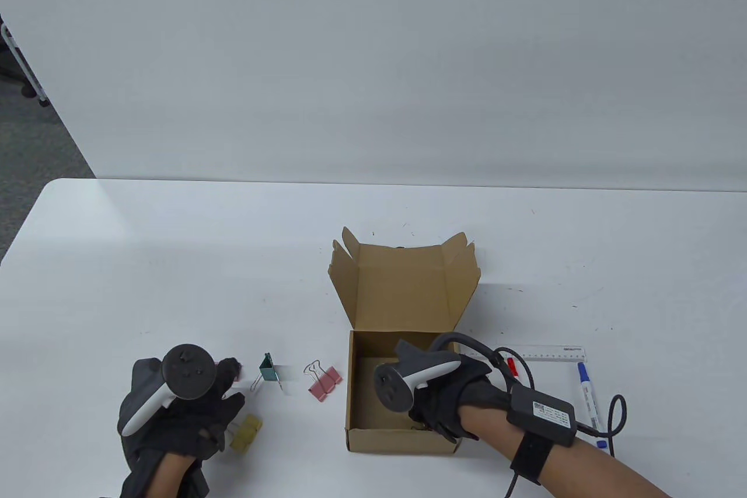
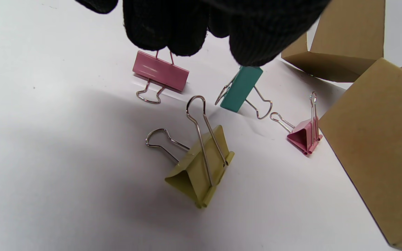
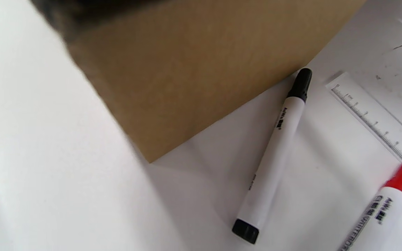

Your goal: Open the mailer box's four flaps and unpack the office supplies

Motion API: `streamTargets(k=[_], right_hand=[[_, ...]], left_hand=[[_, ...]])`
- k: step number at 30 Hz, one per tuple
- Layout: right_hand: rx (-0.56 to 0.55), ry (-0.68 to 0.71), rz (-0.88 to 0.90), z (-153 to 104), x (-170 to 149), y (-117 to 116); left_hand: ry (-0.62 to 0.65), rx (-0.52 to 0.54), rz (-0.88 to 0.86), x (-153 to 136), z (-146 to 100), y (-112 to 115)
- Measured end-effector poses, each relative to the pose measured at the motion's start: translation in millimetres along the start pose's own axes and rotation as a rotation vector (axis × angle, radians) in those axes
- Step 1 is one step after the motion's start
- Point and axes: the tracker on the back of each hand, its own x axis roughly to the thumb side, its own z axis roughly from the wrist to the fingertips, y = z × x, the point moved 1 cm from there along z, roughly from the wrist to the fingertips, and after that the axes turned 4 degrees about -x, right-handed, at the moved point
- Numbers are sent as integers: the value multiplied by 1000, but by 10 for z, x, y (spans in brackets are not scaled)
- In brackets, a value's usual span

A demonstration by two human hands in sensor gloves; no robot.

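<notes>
1. My left hand hovers over the binder clips on the table. Its fingers hang down with nothing held; two tips are just above the far pink clip and the teal clip. A careless drop could knock these over or push the yellow clip.
2. The mailer box stands in the middle with its flaps open. It is light, so I think it may slide or tip.
3. My right hand reaches down into the box. Whether its fingers pinch something, I cannot tell. The cable may drag the red marker, black marker and ruler beside it.
</notes>
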Motion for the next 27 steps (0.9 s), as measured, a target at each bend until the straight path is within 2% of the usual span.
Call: streamTargets(k=[27], right_hand=[[-67, 19, 22, -45, -26, 96]], left_hand=[[-3, -11, -3, -11, 6, 7]])
